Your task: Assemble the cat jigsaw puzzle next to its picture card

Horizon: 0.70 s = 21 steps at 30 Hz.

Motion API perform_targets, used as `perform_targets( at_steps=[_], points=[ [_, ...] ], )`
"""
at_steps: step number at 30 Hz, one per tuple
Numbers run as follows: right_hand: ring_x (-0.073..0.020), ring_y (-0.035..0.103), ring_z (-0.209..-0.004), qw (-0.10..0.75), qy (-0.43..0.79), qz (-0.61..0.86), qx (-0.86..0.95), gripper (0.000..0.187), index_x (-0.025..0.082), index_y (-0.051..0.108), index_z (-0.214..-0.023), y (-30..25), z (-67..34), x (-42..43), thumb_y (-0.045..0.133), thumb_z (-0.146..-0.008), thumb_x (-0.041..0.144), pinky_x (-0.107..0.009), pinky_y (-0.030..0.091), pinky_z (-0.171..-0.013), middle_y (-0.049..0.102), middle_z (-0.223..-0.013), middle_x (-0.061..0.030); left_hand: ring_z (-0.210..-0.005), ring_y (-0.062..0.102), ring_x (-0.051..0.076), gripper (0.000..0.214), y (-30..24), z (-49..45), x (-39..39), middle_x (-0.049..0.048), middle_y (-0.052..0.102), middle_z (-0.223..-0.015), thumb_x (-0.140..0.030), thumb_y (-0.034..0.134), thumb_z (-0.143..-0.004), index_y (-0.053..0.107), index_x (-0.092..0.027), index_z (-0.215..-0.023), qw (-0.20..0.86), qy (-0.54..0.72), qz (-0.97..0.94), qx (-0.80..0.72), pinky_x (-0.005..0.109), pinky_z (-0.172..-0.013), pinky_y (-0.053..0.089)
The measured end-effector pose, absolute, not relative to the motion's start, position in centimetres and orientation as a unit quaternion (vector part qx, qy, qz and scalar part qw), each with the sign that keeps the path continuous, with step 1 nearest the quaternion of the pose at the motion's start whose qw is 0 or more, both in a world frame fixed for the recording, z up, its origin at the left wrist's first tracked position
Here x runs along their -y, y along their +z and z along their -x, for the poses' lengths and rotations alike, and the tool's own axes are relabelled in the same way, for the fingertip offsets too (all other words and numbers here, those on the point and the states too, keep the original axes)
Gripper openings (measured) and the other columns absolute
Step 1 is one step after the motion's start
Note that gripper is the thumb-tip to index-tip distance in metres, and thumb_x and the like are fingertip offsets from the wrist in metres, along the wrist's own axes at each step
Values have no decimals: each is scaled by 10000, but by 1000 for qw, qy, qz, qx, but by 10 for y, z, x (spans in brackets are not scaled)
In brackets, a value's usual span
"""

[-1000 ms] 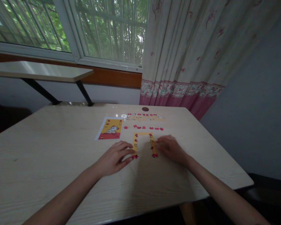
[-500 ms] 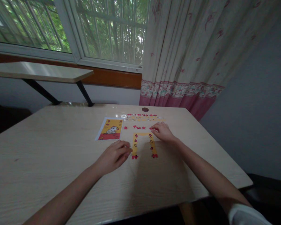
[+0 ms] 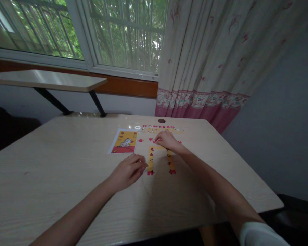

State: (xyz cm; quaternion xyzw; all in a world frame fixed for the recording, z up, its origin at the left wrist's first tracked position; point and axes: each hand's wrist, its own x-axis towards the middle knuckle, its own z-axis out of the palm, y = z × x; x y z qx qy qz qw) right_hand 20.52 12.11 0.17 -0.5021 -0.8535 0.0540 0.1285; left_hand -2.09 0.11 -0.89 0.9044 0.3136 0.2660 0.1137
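My right hand [image 3: 166, 139] reaches over a row of red jigsaw puzzle pieces, thumb and fingertips pinched at a small red puzzle piece [image 3: 155, 141]. Part of the row is hidden under this hand. Below it lies a partly joined puzzle border [image 3: 150, 164], with yellow left, top and right sides and red bottom corners; its inside is bare table. My left hand [image 3: 129, 171] rests just left of the border, fingers loosely bent and apart, holding nothing. Loose red pieces [image 3: 140, 140] lie left of my right hand, and another red piece [image 3: 179, 142] lies to its right.
A printed picture sheet [image 3: 124, 141] of a white cartoon animal on yellow and red lies left of the puzzle. Several rows of loose pieces [image 3: 159, 126] stretch behind. A raised shelf [image 3: 48, 80] stands at the back left. Behind the table [image 3: 66, 164] hangs a curtain [image 3: 195, 68].
My right hand has moved left along the row of red pieces, uncovering a red piece at its right. My left hand stays beside the border. The view has shifted slightly.
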Motion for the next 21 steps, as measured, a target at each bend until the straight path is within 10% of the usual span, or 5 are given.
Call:
perform_targets(
  at_steps=[21],
  points=[
    [-126, 594, -725, 288, 236, 384, 845, 39, 229, 692, -788, 0, -224, -4, 654, -798, 229, -269, 423, -763, 695, -750, 19, -744, 590, 158, 180, -1, -8, 7, 45, 664, -792, -270, 518, -858, 678, -189, -848, 232, 369, -824, -362, 279, -672, 478]
  ],
)
